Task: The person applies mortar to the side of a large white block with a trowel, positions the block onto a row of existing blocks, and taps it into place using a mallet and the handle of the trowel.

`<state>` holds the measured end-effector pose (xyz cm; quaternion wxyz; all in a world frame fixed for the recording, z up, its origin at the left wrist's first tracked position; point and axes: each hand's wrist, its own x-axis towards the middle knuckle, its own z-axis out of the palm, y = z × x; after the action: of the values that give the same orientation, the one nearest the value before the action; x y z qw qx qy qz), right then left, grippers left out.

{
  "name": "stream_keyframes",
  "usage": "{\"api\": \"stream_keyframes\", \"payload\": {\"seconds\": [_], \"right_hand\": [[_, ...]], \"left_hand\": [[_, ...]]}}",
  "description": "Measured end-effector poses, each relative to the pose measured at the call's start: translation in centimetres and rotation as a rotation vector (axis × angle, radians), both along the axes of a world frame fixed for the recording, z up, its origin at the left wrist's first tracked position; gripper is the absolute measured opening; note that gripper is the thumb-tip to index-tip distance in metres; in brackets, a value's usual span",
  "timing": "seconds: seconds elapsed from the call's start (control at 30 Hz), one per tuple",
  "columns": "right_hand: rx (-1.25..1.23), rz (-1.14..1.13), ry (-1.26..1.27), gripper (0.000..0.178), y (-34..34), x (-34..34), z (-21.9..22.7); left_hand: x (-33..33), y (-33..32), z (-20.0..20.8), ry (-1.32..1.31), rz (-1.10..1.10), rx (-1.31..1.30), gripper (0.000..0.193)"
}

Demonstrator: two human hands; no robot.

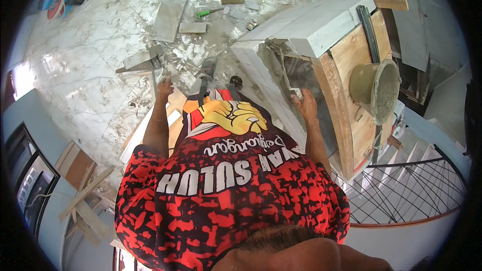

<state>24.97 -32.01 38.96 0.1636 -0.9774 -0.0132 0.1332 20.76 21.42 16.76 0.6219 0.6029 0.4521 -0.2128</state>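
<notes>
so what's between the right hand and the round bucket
In the head view, from right hand to bucket: the dark opening, a wooden board, then plywood.

Glossy floor tiles are smeared with matt residue; the box is faced in smooth tile and edged with rough mortar; its side panel is formed of bare plywood, bordered by an unvarnished wooden strip; the bucket is coated in dull crust.

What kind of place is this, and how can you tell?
It looks like a building site, maybe a home being fixed up. The tiled floor is smeared with grey muck, a partly tiled structure shows bare wood, and there's a dirty bucket beside that wood.
</notes>
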Motion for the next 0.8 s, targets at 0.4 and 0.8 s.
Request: {"api": "stream_keyframes", "payload": {"seconds": [0.4, 0.8], "right_hand": [[0.194, -0.045, -0.065, 0.056, -6.6, 3.8, -11.7], [0.458, -0.013, -0.135, 0.048, -6.0, -1.7, -2.9]], "left_hand": [[-4.7, -7.7, 8.0, -0.055, 0.022, 0.138, 0.028], [-17.5, -14.7, 7.5, 0.037, 0.118, 0.182, 0.029]]}}
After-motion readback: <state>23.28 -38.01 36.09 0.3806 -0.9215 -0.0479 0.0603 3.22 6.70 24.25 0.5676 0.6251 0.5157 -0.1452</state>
